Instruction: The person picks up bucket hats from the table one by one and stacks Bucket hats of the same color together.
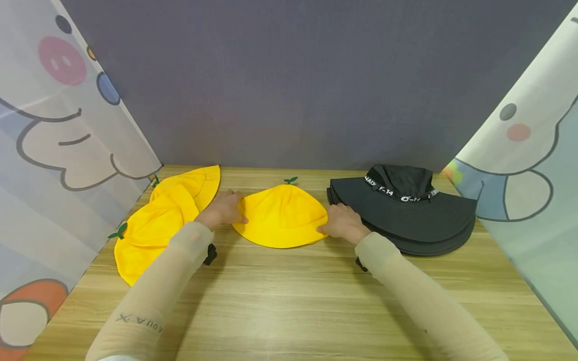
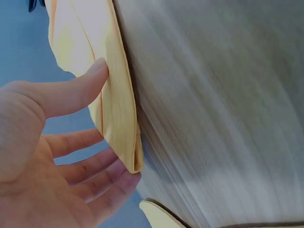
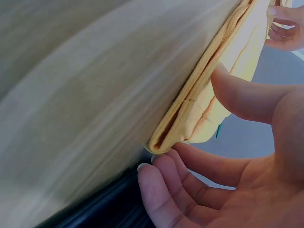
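A yellow bucket hat (image 1: 282, 215) with a green sprout on top lies flattened at the middle of the table, its brim towards me. My left hand (image 1: 226, 208) holds its left end; in the left wrist view the thumb (image 2: 90, 83) lies on the brim and the fingers reach round the edge. At the other end my right hand (image 1: 344, 222) grips the brim, with the thumb (image 3: 232, 90) on the front and the fingertips at the folded corner. The right hand's fingers are also close beside a stack of black wide-brimmed hats (image 1: 415, 215).
More yellow hats (image 1: 155, 220) overlap one another at the left, partly behind my left forearm. A grey panel (image 1: 289, 85) stands along the table's back edge. Cartoon-printed sheets (image 1: 519, 150) flank both sides. Bare wood (image 1: 289, 301) stretches between my forearms.
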`<control>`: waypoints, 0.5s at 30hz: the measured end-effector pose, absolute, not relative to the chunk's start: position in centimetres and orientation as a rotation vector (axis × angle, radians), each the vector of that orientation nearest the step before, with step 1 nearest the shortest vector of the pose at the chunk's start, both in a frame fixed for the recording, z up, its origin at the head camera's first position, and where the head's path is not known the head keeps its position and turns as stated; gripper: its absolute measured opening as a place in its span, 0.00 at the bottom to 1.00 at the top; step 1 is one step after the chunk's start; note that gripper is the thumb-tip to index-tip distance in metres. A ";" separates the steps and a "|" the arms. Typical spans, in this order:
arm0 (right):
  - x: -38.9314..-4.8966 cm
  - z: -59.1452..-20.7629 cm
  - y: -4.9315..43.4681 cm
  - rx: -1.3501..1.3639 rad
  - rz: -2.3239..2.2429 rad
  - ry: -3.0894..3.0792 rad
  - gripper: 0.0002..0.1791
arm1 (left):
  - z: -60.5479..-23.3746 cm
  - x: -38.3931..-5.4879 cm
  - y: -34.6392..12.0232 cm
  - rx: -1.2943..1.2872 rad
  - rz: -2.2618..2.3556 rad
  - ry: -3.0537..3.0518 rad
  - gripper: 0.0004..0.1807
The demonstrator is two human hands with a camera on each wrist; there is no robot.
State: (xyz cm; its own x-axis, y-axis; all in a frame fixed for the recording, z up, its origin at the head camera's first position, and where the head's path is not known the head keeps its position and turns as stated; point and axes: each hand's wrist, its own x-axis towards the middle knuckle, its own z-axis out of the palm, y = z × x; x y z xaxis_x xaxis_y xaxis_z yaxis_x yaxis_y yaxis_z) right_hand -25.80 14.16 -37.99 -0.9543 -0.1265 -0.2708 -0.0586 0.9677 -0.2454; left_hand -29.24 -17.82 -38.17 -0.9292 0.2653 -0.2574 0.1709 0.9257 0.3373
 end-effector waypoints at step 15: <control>-23.1 -37.5 16.1 -0.221 -0.329 2.778 0.24 | -37.8 -27.1 -16.7 0.409 0.434 2.748 0.32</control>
